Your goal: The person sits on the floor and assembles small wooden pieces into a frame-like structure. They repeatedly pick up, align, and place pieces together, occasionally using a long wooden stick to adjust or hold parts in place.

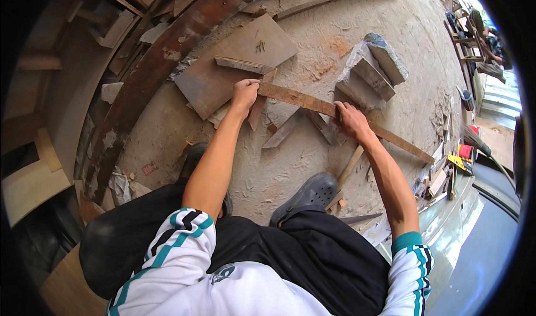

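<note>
Wooden strip [298, 98] extends lengthwise rightward and nearer the person from the flat board [218, 81], its board-side end pinched in the left hand [244, 94], mid-length clasped by the right hand [353, 120].

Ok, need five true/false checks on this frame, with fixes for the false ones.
1. The left hand and right hand are both on one wooden strip. True.
2. The left hand is at the strip's middle. False: it is at one end.
3. A broad flat board lies left of the rough grey slab in the picture. True.
4. The person's feet are bare. False: dark clogs are worn.
5. The strip's right end is lower in the picture than its left end. True.
</note>
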The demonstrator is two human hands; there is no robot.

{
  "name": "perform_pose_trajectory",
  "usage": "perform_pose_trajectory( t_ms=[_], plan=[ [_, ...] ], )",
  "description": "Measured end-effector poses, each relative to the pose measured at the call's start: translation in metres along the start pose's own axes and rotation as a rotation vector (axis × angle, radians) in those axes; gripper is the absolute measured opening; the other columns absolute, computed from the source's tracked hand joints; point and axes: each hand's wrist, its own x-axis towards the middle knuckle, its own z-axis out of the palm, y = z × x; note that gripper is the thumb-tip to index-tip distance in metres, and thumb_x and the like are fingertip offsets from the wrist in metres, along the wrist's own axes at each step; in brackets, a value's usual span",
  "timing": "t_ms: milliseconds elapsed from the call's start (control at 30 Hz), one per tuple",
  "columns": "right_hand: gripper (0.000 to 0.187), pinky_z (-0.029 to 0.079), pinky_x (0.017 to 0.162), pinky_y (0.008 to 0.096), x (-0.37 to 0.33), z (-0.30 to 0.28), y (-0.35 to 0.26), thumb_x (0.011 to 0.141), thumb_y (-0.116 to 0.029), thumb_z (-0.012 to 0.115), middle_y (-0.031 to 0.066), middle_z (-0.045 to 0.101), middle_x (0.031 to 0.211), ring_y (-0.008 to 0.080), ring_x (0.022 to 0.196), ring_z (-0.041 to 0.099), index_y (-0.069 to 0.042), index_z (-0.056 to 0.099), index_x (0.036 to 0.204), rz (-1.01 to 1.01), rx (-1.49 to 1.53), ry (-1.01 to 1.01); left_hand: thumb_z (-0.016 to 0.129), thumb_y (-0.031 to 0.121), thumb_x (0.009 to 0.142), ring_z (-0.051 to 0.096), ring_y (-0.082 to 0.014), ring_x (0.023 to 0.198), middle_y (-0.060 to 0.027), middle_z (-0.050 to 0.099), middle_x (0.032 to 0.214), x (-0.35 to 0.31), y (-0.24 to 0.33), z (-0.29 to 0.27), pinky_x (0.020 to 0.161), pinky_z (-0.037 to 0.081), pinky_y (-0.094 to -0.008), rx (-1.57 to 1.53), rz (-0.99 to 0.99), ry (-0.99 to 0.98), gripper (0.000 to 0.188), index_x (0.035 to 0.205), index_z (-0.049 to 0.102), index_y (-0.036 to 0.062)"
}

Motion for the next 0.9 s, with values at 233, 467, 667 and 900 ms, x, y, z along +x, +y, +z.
perform_pose_trajectory(
  t_ms=[233, 467, 667, 900],
  plan=[
    [0.051, 0.051, 0.088, 0.0479, 0.004, 0.009, 0.004, 0.09, -0.023, 0.067, 0.0136, 0.062, 0.112, 0.0342, 0.108, 0.063, -0.012, 0.046, 0.135, 0.002, -0.055, -0.005, 0.06, 0.014, 0.085, 0.07, -0.0179, 0.092, -0.0111, 0.077, 0.099, 0.004, -0.003, -0.009, 0.084, 0.052, -0.0309, 0.089, 0.048, -0.023, 0.031, 0.106, 0.078, -0.0007],
    [0.048, 0.051, 0.088, 0.0484, 0.0, 0.005, 0.001, 0.09, -0.015, 0.063, 0.0137, 0.061, 0.112, 0.0344, 0.108, 0.063, -0.012, 0.046, 0.135, 0.006, -0.019, -0.007, 0.076, 0.019, 0.082, 0.066, -0.0136, 0.09, -0.0078, 0.075, 0.1, -0.006, -0.001, -0.007, 0.082, 0.051, -0.0279, 0.182, 0.11, -0.03, 0.04, 0.116, 0.074, -0.0025],
    [0.047, 0.051, 0.088, 0.0506, 0.0, 0.012, 0.006, 0.088, -0.011, 0.062, 0.0159, 0.06, 0.113, 0.0372, 0.109, 0.061, -0.011, 0.047, 0.133, 0.005, 0.039, 0.007, 0.083, 0.023, 0.083, 0.066, -0.0168, 0.102, -0.0098, 0.073, 0.112, -0.012, 0.0, -0.011, 0.092, 0.049, -0.0294, 0.065, 0.031, -0.089, 0.047, 0.122, 0.072, -0.0005],
    [0.047, 0.051, 0.089, 0.052, 0.0, 0.013, 0.008, 0.087, -0.006, 0.059, 0.0171, 0.058, 0.116, 0.0382, 0.112, 0.06, -0.01, 0.048, 0.132, 0.013, 0.045, 0.01, 0.084, 0.019, 0.083, 0.065, -0.0209, 0.115, -0.0175, 0.07, 0.123, -0.014, 0.002, -0.009, 0.101, 0.047, -0.0299, -0.026, -0.041, -0.082, 0.051, 0.125, 0.068, -0.0039]
  ],
)
